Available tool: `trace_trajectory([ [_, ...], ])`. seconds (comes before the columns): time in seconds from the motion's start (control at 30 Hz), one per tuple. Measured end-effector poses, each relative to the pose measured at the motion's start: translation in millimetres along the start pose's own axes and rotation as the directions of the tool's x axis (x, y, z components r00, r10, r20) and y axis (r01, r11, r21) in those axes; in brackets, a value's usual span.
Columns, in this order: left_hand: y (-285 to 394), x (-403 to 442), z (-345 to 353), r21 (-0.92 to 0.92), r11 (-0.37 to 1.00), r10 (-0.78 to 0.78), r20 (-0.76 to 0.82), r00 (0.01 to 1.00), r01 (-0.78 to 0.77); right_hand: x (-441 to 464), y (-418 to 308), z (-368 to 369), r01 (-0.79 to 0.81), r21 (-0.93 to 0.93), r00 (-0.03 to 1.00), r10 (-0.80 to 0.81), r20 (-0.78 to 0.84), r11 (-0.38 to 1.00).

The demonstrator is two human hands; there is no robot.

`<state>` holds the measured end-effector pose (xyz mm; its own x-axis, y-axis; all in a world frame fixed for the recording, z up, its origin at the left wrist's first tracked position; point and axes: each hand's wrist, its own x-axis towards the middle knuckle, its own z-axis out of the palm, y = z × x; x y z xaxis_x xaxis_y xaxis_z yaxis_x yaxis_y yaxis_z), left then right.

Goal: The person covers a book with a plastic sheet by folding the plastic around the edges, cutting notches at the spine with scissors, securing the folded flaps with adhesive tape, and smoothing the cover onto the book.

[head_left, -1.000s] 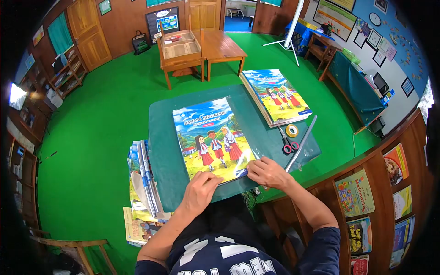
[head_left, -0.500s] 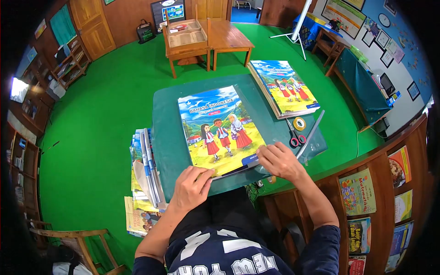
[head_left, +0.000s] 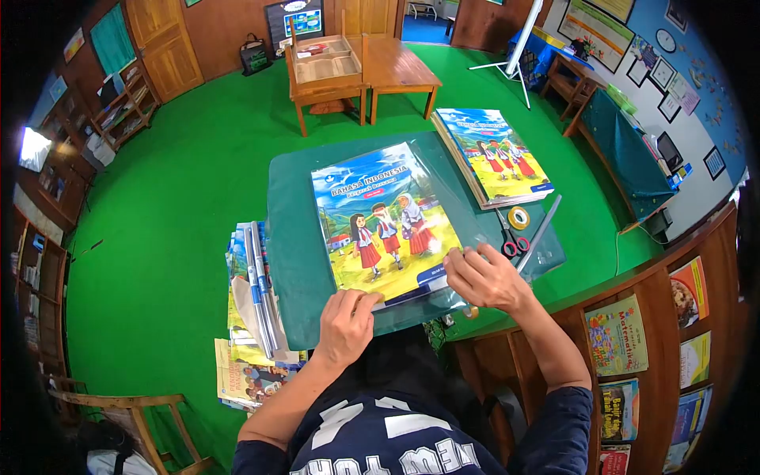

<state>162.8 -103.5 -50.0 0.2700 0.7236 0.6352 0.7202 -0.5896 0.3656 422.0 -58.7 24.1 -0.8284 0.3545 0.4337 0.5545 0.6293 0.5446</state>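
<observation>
A textbook titled "Bahasa Indonesia" (head_left: 380,229) lies tilted on the green tabletop (head_left: 293,206), with clear plastic film (head_left: 467,226) over it and sticking out past its right side. My left hand (head_left: 347,324) is closed at the lower edge of the book, thumb and fingers pressed on it. My right hand (head_left: 487,277) is pinched at the book's lower right corner, closed on the clear film. To the right lie scissors (head_left: 514,244) with red-and-black handles, a roll of tape (head_left: 518,217) and a long grey strip (head_left: 540,231).
A stack of the same books (head_left: 495,158) stands at the table's far right. Left of the table are more books (head_left: 237,317) with rolls of film (head_left: 260,293) on top. A wooden book rack (head_left: 554,348) stands close on the right. Wooden tables (head_left: 400,67) are farther off.
The view has shifted slightly. My left hand has slid a little right along the book's lower edge. The right hand stays at the corner, and glare on the film has changed.
</observation>
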Motion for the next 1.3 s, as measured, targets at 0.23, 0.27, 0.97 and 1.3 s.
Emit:
trace_trajectory([
  [0.23, 9, 1, -2, 0.054, 0.998, -0.024, 0.032, 0.999, 0.022, -20, -7, 12, -0.011, 0.076, 1.0, 0.009, 0.021, 0.997],
  [0.27, 10, 1, -5, 0.074, 0.997, -0.035, 0.038, 0.999, 0.032, -22, -8, 14, -0.011, 0.082, 1.0, 0.009, 0.021, 0.997],
  [0.97, 28, -7, -7, 0.263, 0.965, -0.083, 0.222, 0.971, 0.023, -39, -3, 34, 0.085, 0.302, 0.968, -0.15, 0.2, 0.949],
  [1.3, -5, -30, -52, -0.01, 0.976, -0.214, 0.172, 0.962, 0.218, -43, -11, 21, -0.144, 0.43, 0.947, -0.002, 0.32, 0.891],
])
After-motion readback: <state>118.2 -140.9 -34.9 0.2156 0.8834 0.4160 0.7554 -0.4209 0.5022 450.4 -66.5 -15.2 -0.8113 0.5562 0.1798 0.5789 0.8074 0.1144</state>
